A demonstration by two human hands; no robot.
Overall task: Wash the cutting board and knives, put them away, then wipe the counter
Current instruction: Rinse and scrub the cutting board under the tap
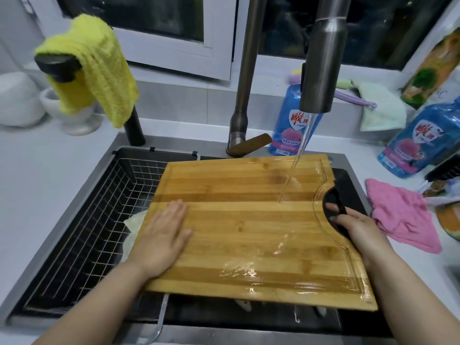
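A bamboo cutting board (249,227) lies across the dark sink (348,180), wet and shiny along its right and near parts. Water runs from the steel faucet head (321,70) onto the board's far right area. My left hand (164,232) lies flat with straight fingers on the board's left part. My right hand (356,225) grips the board's right edge at the curved cut-out handle, fingers curled round it. No knives are visible.
A wire basket (99,220) fills the sink's left half, with a pale cloth (132,222) under the board. A pink cloth (403,215) lies on the right counter. Blue detergent pouches (286,130) (418,140) stand behind. A yellow cloth (99,68) hangs at the back left.
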